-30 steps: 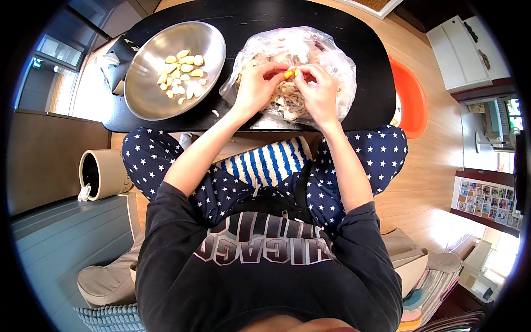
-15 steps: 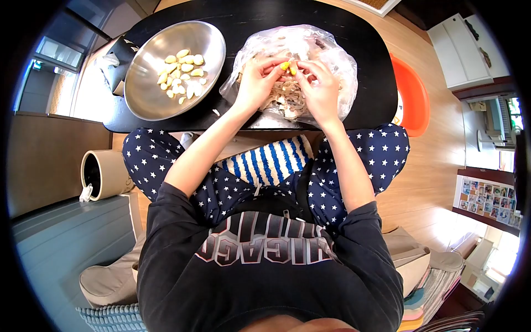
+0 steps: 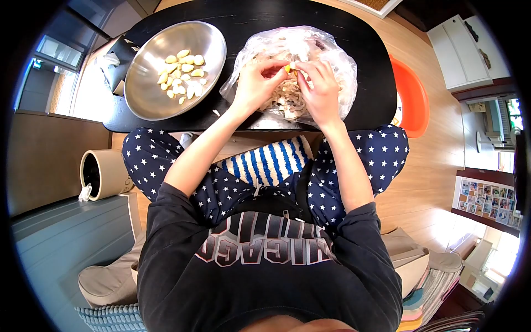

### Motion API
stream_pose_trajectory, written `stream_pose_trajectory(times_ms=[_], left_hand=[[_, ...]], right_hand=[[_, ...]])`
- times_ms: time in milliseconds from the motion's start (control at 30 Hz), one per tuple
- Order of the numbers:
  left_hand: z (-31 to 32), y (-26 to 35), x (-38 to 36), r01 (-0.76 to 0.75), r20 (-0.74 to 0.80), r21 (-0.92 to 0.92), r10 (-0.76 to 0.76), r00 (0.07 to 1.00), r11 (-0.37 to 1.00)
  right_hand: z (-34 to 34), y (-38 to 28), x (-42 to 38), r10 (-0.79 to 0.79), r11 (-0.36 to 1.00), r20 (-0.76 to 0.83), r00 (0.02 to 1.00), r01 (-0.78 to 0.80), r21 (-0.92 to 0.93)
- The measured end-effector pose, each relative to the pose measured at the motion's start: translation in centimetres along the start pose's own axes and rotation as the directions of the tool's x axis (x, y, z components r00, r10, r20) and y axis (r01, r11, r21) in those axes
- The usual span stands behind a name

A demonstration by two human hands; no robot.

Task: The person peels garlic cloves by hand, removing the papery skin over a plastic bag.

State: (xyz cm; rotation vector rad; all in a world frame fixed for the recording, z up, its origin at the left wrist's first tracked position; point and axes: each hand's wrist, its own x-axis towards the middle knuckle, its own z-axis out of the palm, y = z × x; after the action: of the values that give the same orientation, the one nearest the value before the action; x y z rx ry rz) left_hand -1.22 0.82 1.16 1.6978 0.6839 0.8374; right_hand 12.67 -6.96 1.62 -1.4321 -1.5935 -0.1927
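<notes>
My left hand (image 3: 255,83) and my right hand (image 3: 319,87) meet fingertip to fingertip over a clear plastic bag. Both are closed in a pinch on a small garlic clove (image 3: 292,65), which shows pale between the fingers, with bright yellow beside it. Most of the clove is hidden by the fingertips. Beneath the hands, the plastic bag (image 3: 345,69) lies spread on the table with dry, papery garlic skins (image 3: 286,99) heaped in it. To the left, a wide steel bowl (image 3: 145,77) holds several peeled garlic cloves (image 3: 176,74).
The black table (image 3: 243,19) has a small white scrap (image 3: 216,112) near its front edge. An orange seat (image 3: 412,97) stands off its right end. A striped blue-and-white cloth (image 3: 268,161) lies across my lap. Left of my knees is a beige bin (image 3: 113,174) on its side.
My fingertips have shifted slightly around the clove, and less yellow shows between them. My right fingers have closed in over it. The bowl and bag stay put.
</notes>
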Motion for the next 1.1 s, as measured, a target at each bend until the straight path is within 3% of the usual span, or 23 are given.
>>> stream_pose_trajectory(times_ms=[67,133,233,300,367,400,467,567,633,767,833,1000,1067,1100], left_hand=[[-0.2,-0.3,0.2,0.025,0.028,-0.085,-0.022,0.999,0.996],[-0.1,-0.5,0.2,0.022,0.031,-0.109,-0.019,0.999,0.994],[-0.2,-0.3,0.3,0.026,0.052,-0.125,-0.019,0.998,0.992],[-0.1,-0.3,0.3,0.032,0.068,-0.117,-0.024,0.997,0.993],[0.1,-0.6,0.2,0.103,0.081,-0.237,-0.086,0.993,0.966],[0.1,-0.8,0.2,0.103,0.080,-0.237,-0.086,0.993,0.966],[-0.1,-1.0,0.2,0.263,0.099,-0.349,-0.244,0.965,0.899],[0.1,-1.1,0.2,0.258,0.077,-0.394,-0.249,0.966,0.882],[0.3,-1.0,0.2,0.236,0.049,-0.399,-0.236,0.970,0.886],[0.3,-1.1,0.2,0.213,0.024,-0.393,-0.222,0.975,0.894],[0.4,-1.3,0.2,0.201,0.021,-0.402,-0.210,0.977,0.893],[0.4,-1.3,0.1,0.229,0.062,-0.437,-0.225,0.972,0.870],[0.4,-1.9,0.1,0.349,0.181,-0.665,-0.311,0.933,0.661],[0.4,-2.0,0.1,0.349,0.181,-0.664,-0.310,0.933,0.661]], right_hand=[[-0.1,-0.4,0.0,-0.014,1.000,0.006,1.000,0.014,-0.006],[-0.1,-0.9,0.0,0.220,0.950,0.079,0.972,-0.231,0.209],[0.1,-0.7,-0.2,0.266,0.915,0.064,0.962,-0.273,0.298],[-0.2,-0.7,-0.2,0.270,0.917,0.088,0.959,-0.284,0.281],[-0.3,-0.4,-0.2,0.275,0.918,0.112,0.955,-0.295,0.265],[-0.2,-0.2,-0.2,0.215,0.939,0.092,0.972,-0.232,0.254],[-0.2,-0.1,-0.1,0.155,0.956,0.072,0.985,-0.168,0.242],[-0.3,-0.3,0.0,0.171,0.954,0.084,0.982,-0.187,0.236],[-0.2,-0.1,0.0,0.047,0.992,0.030,0.998,-0.050,0.114],[-0.3,0.0,0.0,0.024,0.995,0.030,0.999,-0.026,0.097],[-0.5,-0.5,0.0,0.151,0.977,0.061,0.987,-0.159,0.139],[-0.4,-0.2,-0.2,0.230,0.962,0.024,0.973,-0.231,0.144],[-0.2,0.0,-0.3,0.282,0.945,0.004,0.960,-0.278,0.171],[-0.2,0.1,-0.3,0.311,0.937,-0.005,0.950,-0.306,0.167]])
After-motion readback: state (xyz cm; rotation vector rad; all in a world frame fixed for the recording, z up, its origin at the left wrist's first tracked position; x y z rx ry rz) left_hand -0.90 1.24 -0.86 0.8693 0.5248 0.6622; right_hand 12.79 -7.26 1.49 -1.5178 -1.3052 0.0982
